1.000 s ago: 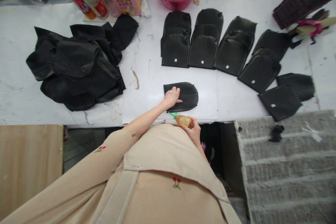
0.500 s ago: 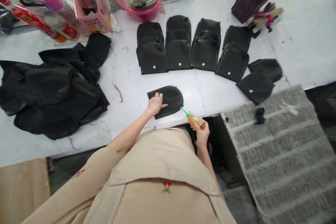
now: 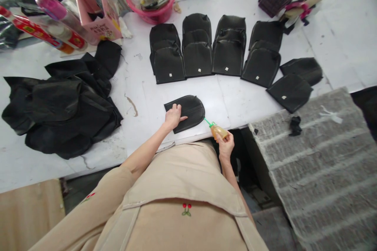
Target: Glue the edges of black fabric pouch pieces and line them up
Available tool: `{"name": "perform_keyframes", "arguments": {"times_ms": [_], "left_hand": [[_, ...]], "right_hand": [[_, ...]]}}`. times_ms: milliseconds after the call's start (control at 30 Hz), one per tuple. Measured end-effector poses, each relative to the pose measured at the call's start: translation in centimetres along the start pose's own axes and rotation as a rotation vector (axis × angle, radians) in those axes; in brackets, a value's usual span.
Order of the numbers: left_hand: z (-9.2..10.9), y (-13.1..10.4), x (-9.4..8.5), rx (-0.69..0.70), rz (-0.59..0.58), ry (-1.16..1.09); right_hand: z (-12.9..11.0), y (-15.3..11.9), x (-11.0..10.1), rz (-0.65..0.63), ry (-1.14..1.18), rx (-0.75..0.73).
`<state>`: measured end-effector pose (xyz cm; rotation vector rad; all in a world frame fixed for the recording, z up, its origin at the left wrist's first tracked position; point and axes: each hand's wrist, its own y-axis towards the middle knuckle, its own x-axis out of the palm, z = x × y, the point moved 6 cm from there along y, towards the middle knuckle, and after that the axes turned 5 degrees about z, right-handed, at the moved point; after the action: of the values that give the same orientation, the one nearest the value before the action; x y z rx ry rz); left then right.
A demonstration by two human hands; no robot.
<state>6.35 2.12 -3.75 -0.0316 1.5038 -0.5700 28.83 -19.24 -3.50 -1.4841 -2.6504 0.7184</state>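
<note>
Pressing on the rounded black piece [image 3: 194, 110], the left hand [image 3: 173, 117] has its fingers partly curled, presumably to steady the work; whether they also pinch it cannot be told. The right hand [image 3: 225, 145] has its fingers wrapped around an amber bottle [image 3: 218, 131], aiming the green nozzle [image 3: 207, 121] ahead of them at the curved edge. Beyond the left fingers, overlapping black pieces [image 3: 199, 58] fan out, apparently within reach.

The left grip [image 3: 173, 117] is resting on a black panel [image 3: 192, 110]; the right grip [image 3: 226, 145] is holding a green-tipped bottle [image 3: 217, 130].
</note>
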Motion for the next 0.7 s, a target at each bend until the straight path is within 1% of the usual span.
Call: {"name": "perform_keyframes", "arguments": {"times_ms": [100,167,233,300,333,433,533,600,633,700], "left_hand": [[0.0,0.1,0.1,-0.002,0.005,0.006],[0.0,0.1,0.1,0.000,0.017,0.010],[0.1,0.2,0.0,0.003,0.031,0.016],[0.1,0.2,-0.1,0.006,0.036,0.012],[0.1,0.1,-0.2,0.006,0.032,0.003],[-0.6,-0.4,-0.5,-0.001,0.013,-0.050],[-2.3,-1.6,-1.1,-0.075,0.055,-0.128],[-4.1,-2.6,-1.2,-0.187,0.089,-0.182],[-5.1,-3.1,-0.9,-0.258,0.087,-0.208],[-6.8,-3.9,0.3,-0.397,0.023,-0.271]], "right_hand": [[-0.3,-0.3,0.2,0.028,0.014,-0.013],[-0.3,-0.5,0.3,0.009,0.041,0.032],[0.1,-0.8,0.8,-0.083,0.145,0.159],[0.4,-1.3,1.5,-0.205,0.324,0.308],[0.4,-1.5,1.7,-0.246,0.405,0.358],[-0.4,-1.6,1.4,-0.278,0.574,0.410],[-2.1,-1.3,0.8,-0.294,0.728,0.432],[-3.4,-0.7,0.4,-0.311,0.815,0.419],[-4.1,-0.3,0.1,-0.313,0.844,0.402],[-4.8,0.6,-0.4,-0.299,0.863,0.366]]}}
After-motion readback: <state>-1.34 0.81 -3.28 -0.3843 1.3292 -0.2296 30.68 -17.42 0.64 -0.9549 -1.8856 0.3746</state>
